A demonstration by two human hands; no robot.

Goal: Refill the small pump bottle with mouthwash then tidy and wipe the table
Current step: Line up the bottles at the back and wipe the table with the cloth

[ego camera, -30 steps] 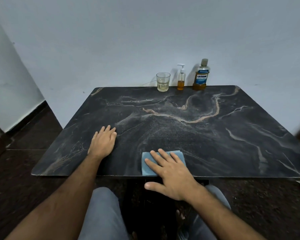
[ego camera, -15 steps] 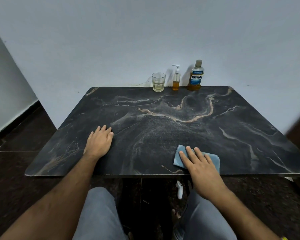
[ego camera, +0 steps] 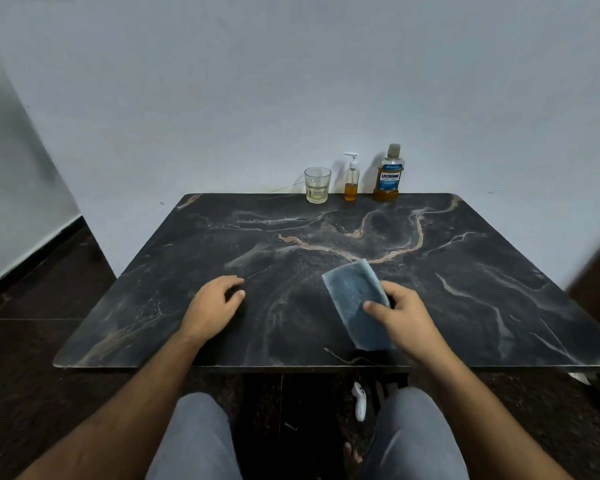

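Plain home room, marble-look table [ego camera: 326, 271], bare wall [ego camera: 291, 81]

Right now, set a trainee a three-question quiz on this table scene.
1. True or false: the right hand holds the blue cloth.
2. What stands between the glass and the mouthwash bottle? A) pump bottle B) cup C) sponge
3. Fill in: the left hand rests on the ____.

Key: 1 true; 2 A, the pump bottle; 3 table.
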